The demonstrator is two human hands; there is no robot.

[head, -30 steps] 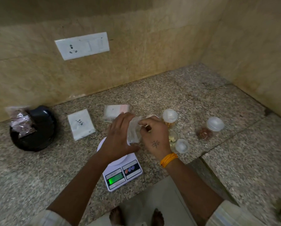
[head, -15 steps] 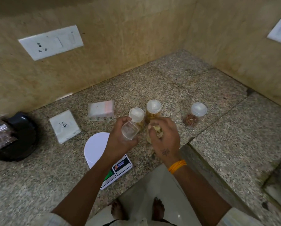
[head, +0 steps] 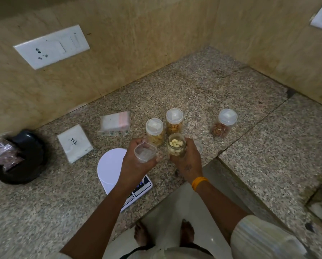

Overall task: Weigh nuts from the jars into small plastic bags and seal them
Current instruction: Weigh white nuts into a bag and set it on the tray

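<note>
1. Head view: the left hand (head: pixel 137 161) is raised above the white scale (head: pixel 111 169) at the granite counter's (head: pixel 193 94) front edge, its fingers curled round a small clear plastic bag (head: pixel 144 155) held open-mouthed.
2. The right hand (head: pixel 188 157) is clamped around an open, round, transparent jar (head: pixel 176 146) of pale cashews, just beside the bag.
3. Three white-lidded jars (head: pixel 174 121) are seen behind the hands.
4. A black, glossy bowl (head: pixel 25 157) is set at the left edge.

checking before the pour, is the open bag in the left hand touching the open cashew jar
Apart. The head view shows bare counter between the small plastic bag held open by the left hand and the cashew jar gripped by the right hand.
</note>
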